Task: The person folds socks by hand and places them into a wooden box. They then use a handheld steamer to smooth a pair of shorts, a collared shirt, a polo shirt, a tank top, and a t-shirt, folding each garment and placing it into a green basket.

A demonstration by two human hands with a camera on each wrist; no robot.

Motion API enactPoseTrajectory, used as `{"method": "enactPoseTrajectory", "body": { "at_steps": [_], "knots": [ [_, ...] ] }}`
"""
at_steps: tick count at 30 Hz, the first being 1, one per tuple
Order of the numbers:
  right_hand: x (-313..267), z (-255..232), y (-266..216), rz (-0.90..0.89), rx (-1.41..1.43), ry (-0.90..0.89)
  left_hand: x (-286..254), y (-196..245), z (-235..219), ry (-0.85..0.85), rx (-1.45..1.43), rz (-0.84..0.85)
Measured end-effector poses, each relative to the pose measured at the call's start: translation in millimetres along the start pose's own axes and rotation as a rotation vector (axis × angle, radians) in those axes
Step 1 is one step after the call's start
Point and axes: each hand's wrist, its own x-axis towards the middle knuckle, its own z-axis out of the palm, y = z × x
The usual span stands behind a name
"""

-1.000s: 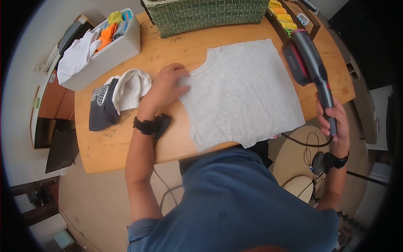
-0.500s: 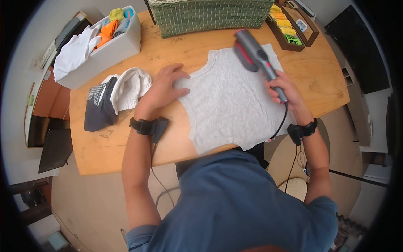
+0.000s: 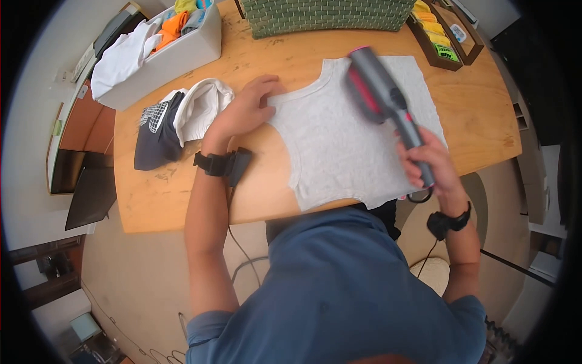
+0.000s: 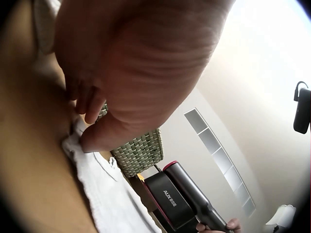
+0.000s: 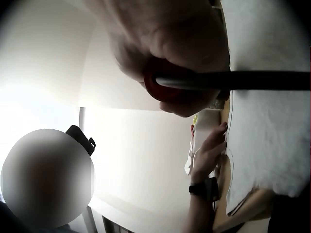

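Observation:
A light grey sleeveless garment (image 3: 357,139) lies spread flat on the wooden table. Curled round the handle of a dark grey and pink garment steamer (image 3: 377,82), the right hand (image 3: 431,162) holds it over the garment's upper right part; the left wrist view shows the steamer's black side (image 4: 170,199). Whether its plate touches the cloth cannot be told. The left hand (image 3: 248,108) rests at the garment's left shoulder edge, fingers relaxed and apart, its thumb on the cloth (image 4: 109,194). In the right wrist view, the right hand (image 5: 170,43) hides most of the steamer.
A white and dark cap (image 3: 159,136) and a white hat (image 3: 203,109) lie left of the left hand. Farther back stand a white bin (image 3: 163,76) of clothes, a green woven basket (image 3: 327,15) and a brown box (image 3: 439,59) of yellow items. A cord hangs from the steamer.
The right hand has brought the steamer leftwards from beyond the garment's right edge to over it, then slightly nearer the body. The left hand has stayed at the shoulder edge. The head view has shifted.

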Motion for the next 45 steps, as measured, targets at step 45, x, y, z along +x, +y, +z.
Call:
{"method": "enactPoseTrajectory", "body": {
  "at_steps": [45],
  "knots": [
    [-148.4,-78.1,59.5,-0.146,-0.210,0.626,2.3,6.1,1.1,-0.037,-0.036,-0.100]
  ]
}}
